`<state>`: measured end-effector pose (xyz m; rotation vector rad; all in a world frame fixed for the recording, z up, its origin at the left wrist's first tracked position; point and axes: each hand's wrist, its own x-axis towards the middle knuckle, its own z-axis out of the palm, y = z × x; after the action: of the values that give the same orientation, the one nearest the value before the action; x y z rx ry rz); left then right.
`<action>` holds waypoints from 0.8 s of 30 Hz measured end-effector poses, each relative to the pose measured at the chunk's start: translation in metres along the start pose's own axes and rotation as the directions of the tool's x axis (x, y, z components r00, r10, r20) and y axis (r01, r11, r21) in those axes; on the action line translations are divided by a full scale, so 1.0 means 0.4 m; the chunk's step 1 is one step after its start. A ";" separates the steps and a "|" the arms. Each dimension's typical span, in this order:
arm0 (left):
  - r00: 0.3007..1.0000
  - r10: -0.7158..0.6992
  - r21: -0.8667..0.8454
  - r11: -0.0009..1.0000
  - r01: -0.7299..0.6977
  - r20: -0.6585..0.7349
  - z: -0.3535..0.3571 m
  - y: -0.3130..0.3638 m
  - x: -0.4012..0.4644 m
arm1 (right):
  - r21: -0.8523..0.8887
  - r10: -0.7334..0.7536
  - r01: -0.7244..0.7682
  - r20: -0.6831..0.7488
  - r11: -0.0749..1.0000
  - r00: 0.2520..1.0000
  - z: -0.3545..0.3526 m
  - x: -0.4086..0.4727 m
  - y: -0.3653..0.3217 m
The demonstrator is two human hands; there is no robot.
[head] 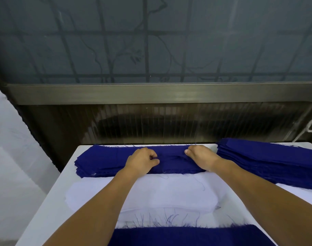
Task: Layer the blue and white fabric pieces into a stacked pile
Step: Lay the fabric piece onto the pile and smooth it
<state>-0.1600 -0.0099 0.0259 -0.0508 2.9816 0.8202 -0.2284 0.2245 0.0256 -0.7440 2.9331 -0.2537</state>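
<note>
A flat stack of dark blue fabric pieces [105, 160] lies across the table's far edge at 12 o'clock, its edges frayed. Just nearer, touching it, sits a pile of white fabric pieces [169, 194]. A taller blue stack [268, 158] lies at 2 o'clock, and another blue piece [187, 236] with loose threads at 6 o'clock.
</note>
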 end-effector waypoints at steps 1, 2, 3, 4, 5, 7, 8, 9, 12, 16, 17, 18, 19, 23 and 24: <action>1.000 -0.006 0.015 1.000 0.007 -0.007 0.003 0.000 0.006 | 0.016 0.004 -0.004 0.005 1.000 1.000 0.003 -0.002 -0.001; 1.000 -0.012 0.026 1.000 0.012 -0.010 0.005 0.001 0.011 | 0.024 -0.005 0.005 0.010 1.000 1.000 0.007 -0.004 -0.001; 1.000 -0.012 0.036 0.999 0.013 -0.014 0.007 0.001 0.015 | 0.047 -0.009 0.009 0.012 0.999 1.000 0.010 -0.010 -0.003; 1.000 -0.014 0.049 0.999 0.015 -0.018 0.010 0.003 0.018 | 0.052 -0.014 0.014 0.007 0.999 1.000 0.013 -0.016 -0.006; 1.000 -0.015 0.066 0.998 0.017 -0.026 0.013 0.005 0.020 | 0.065 -0.010 0.010 0.001 0.998 1.000 0.015 -0.021 -0.010; 0.999 -0.012 0.083 0.996 0.015 -0.038 0.017 0.004 0.018 | 0.037 -0.018 0.019 -0.017 0.999 1.000 0.020 -0.031 -0.018; 0.999 -0.004 0.084 0.996 0.007 -0.038 0.017 0.001 0.015 | 0.030 -0.023 0.024 -0.032 0.999 0.999 0.022 -0.035 -0.022; 0.999 0.007 0.080 0.997 -0.004 -0.034 0.014 -0.005 0.011 | 0.046 -0.019 0.021 -0.050 0.999 0.999 0.025 -0.037 -0.022; 0.999 0.009 0.073 0.997 -0.006 -0.040 -0.014 -0.043 -0.003 | 0.097 0.007 -0.001 -0.063 0.995 0.998 0.020 -0.044 -0.018; 0.986 -0.088 0.120 0.987 0.106 -0.141 -0.077 -0.151 -0.038 | 0.152 0.065 -0.051 -0.089 0.987 0.994 0.023 -0.055 -0.012; 0.979 -0.116 0.135 0.981 0.140 -0.169 -0.094 -0.183 -0.051 | 0.151 0.071 -0.055 -0.104 0.987 0.992 0.029 -0.057 -0.012; 0.970 -0.141 0.152 0.973 0.172 -0.198 -0.113 -0.212 -0.064 | 0.147 0.076 -0.059 -0.117 0.987 0.990 0.034 -0.059 -0.012; 0.962 -0.159 0.165 0.966 0.198 -0.224 -0.129 -0.237 -0.075 | 0.142 0.080 -0.062 -0.124 0.988 0.989 0.036 -0.060 -0.013; 0.962 -0.161 0.255 0.943 0.216 -0.219 -0.174 -0.268 -0.104 | 0.075 0.078 -0.071 -0.093 0.995 0.993 0.006 -0.069 -0.027; 0.965 -0.145 0.285 0.936 0.205 -0.218 -0.183 -0.261 -0.116 | 0.069 0.071 -0.063 -0.107 0.996 0.992 -0.008 -0.079 -0.035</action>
<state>-0.1117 -0.1361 0.0382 -0.4013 3.1852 0.3459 -0.1948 0.2278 0.0334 -0.6408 3.0286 -0.3945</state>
